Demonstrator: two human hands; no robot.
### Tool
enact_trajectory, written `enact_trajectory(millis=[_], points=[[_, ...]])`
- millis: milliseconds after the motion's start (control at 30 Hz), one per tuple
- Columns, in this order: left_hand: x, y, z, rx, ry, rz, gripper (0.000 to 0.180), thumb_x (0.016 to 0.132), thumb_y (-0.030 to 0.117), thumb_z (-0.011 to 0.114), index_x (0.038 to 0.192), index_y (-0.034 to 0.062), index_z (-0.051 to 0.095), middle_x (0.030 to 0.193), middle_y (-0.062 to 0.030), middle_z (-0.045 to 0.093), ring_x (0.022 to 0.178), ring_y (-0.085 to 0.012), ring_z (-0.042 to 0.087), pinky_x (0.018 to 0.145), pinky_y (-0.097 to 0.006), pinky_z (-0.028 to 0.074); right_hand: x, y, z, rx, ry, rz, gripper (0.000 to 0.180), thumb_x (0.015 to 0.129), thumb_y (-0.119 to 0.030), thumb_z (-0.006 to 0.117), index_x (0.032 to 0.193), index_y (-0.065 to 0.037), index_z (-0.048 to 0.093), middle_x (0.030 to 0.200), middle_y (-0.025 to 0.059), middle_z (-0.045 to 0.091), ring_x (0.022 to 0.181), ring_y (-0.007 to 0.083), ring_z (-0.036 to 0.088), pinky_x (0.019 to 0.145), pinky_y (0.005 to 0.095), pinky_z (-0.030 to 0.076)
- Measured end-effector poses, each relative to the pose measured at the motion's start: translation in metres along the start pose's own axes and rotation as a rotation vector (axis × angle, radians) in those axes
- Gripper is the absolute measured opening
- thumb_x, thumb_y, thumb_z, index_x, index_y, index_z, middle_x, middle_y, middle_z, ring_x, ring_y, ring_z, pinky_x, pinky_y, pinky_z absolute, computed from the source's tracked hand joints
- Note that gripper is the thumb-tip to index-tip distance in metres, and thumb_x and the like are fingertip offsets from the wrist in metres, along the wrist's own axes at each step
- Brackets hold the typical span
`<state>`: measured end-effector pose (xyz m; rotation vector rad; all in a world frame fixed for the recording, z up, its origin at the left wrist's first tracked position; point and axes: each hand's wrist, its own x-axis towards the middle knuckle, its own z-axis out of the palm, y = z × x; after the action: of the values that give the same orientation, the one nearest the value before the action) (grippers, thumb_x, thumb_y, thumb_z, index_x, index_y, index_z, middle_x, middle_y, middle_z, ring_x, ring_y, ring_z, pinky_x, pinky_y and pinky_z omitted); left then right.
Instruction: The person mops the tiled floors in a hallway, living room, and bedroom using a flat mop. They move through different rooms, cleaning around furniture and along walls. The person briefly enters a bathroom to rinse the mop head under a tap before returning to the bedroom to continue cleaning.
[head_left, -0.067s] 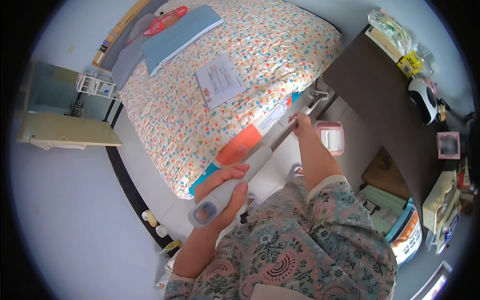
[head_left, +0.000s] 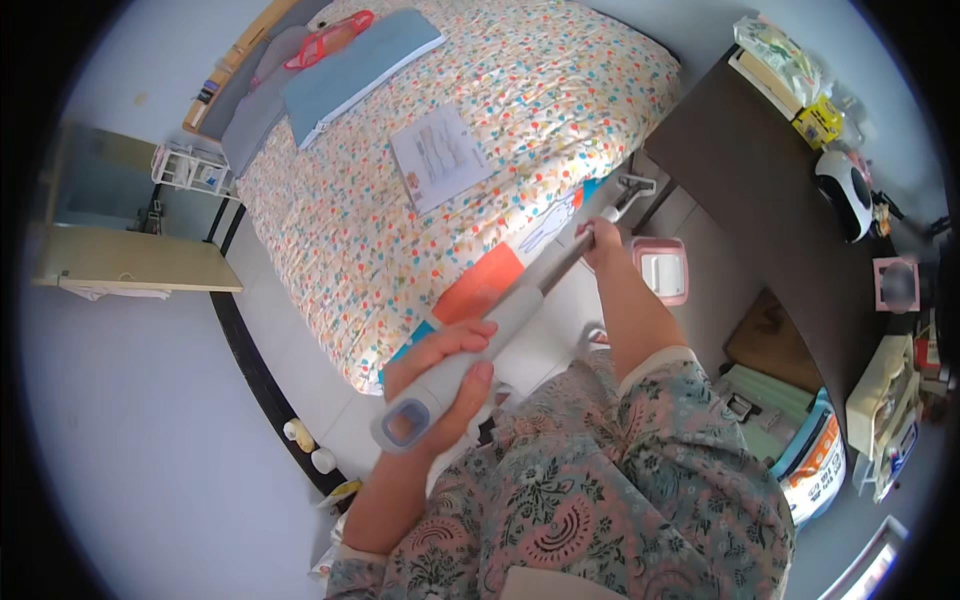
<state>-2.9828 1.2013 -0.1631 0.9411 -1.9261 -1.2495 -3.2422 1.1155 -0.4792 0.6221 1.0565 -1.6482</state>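
I hold a long-handled mop point(head_left: 518, 312) slantwise across the front of my body. Its thick pale handle ends in a hollow loop, and a thin metal pole leads on to a small head point(head_left: 636, 184) near the floor by the bed's corner. My left hand point(head_left: 445, 375) is wrapped round the thick handle close to the loop. Farther along, my right hand point(head_left: 601, 245) closes round the lower pole. The mop's head lies between the bed and the dark desk, too small to make out in detail.
A bed point(head_left: 340, 260) with a dotted cover fills the far middle, with a booklet point(head_left: 440, 158) and a blue pillow point(head_left: 365, 75) on it. A dark desk point(head_left: 760, 150) stands right. A pink bin point(head_left: 682, 270) sits on the floor beside my right forearm. A wooden shelf point(head_left: 140, 258) juts out left.
The handle's loop end has shifted slightly left with my left hand. My right hand stays closed on the pole, nearly in place.
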Motion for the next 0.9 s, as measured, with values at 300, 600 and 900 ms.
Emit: enact_trajectory(millis=[300,600,900], points=[[0.016,0.023,-0.007,0.181,-0.489,0.352,0.019,0.062,-0.004,0.062,0.079,0.0027,0.058,0.089,-0.0143,0.066,0.07,-0.0204,0.065,0.061,-0.026,0.051,-0.043,0.015,-0.01,0.579,-0.156,0.022,0.019,0.086,-0.014,0.049,0.094,0.001,0.039,0.073,0.0081,0.047,0.062,0.0179,0.054,0.053,0.0266,0.052],[0.018,-0.047,0.032,0.092,-0.202,0.369,0.016,0.067,-0.005,0.06,0.08,0.0027,0.057,0.09,-0.0164,0.064,0.075,-0.0231,0.065,0.066,-0.028,0.051,0.017,-0.007,-0.011,-0.09,-0.181,-0.096,0.009,0.079,0.002,0.052,0.086,0.004,0.046,0.073,0.0113,0.05,0.059,0.019,0.051,0.054,0.026,0.047],[0.083,-0.025,0.058,0.204,-0.443,0.382,0.018,0.063,0.0,0.061,0.079,0.0045,0.057,0.085,-0.0114,0.065,0.072,-0.0217,0.065,0.06,-0.027,0.052,0.033,-0.05,-0.004,0.129,-0.14,-0.123,0.006,0.08,0.0,0.05,0.08,0.002,0.045,0.068,0.009,0.048,0.058,0.0176,0.051,0.051,0.0275,0.044]])
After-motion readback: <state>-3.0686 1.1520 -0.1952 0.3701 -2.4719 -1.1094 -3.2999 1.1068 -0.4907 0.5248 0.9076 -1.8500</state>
